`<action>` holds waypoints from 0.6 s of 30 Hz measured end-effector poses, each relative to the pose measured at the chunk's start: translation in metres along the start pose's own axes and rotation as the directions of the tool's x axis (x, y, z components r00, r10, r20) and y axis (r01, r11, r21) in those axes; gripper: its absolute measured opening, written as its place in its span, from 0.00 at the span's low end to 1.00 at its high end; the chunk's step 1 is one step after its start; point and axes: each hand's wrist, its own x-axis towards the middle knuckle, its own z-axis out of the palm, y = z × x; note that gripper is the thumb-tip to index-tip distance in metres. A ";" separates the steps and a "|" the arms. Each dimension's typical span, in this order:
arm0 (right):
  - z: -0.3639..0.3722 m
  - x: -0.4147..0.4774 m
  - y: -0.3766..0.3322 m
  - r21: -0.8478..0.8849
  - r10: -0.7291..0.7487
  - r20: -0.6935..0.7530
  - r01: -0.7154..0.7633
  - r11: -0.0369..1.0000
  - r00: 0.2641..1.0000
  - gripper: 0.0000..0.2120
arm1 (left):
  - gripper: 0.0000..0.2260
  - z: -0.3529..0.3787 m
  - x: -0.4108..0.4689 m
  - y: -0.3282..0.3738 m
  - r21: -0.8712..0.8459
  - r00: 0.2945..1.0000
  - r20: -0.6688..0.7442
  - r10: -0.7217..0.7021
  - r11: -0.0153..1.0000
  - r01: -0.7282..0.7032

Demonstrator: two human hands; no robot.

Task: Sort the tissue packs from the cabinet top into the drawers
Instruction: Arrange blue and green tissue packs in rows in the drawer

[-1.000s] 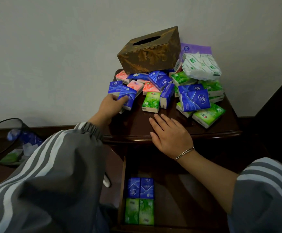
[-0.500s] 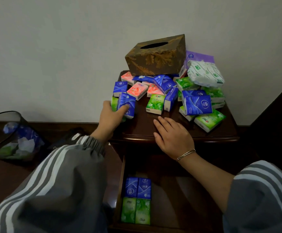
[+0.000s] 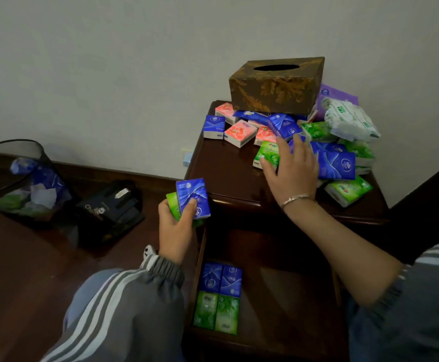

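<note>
Cabinet top, dark polished wood: tissue packs in blue, pink and green, heaped at rear and right.
Open drawer below: two blue packs and two green packs, blocked together at left.
Floor, dark wood: mesh wastebasket, black box.

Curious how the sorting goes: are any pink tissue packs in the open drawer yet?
No, the open drawer holds only two blue tissue packs and two green tissue packs.

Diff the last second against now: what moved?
Left hand lifted a blue pack and a green pack off the cabinet top, toward the person. Right hand moved from the front edge onto the pile. Drawer's four packs and the tissue box unchanged.
</note>
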 end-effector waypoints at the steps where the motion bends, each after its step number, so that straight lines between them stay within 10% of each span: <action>1: 0.001 0.008 -0.007 -0.044 0.051 0.125 -0.046 0.998 0.991 0.29 | 0.11 -0.002 0.001 -0.001 -0.004 1.000 0.011 -0.013 1.000 0.013; 5: 0.019 0.005 -0.026 -0.222 0.053 0.281 0.011 0.975 0.958 0.29 | 0.11 -0.006 0.004 -0.004 -0.041 0.998 0.047 -0.051 0.998 0.053; 15: 0.008 0.007 -0.002 0.050 -0.121 -0.076 0.125 0.991 0.990 0.19 | 0.15 -0.009 0.006 -0.003 -0.077 0.997 0.059 -0.042 0.996 0.047; 18: 0.008 0.019 -0.009 -0.059 0.065 0.179 -0.055 0.997 0.982 0.34 | 0.16 -0.007 0.006 -0.002 -0.082 0.996 0.073 -0.052 0.995 0.058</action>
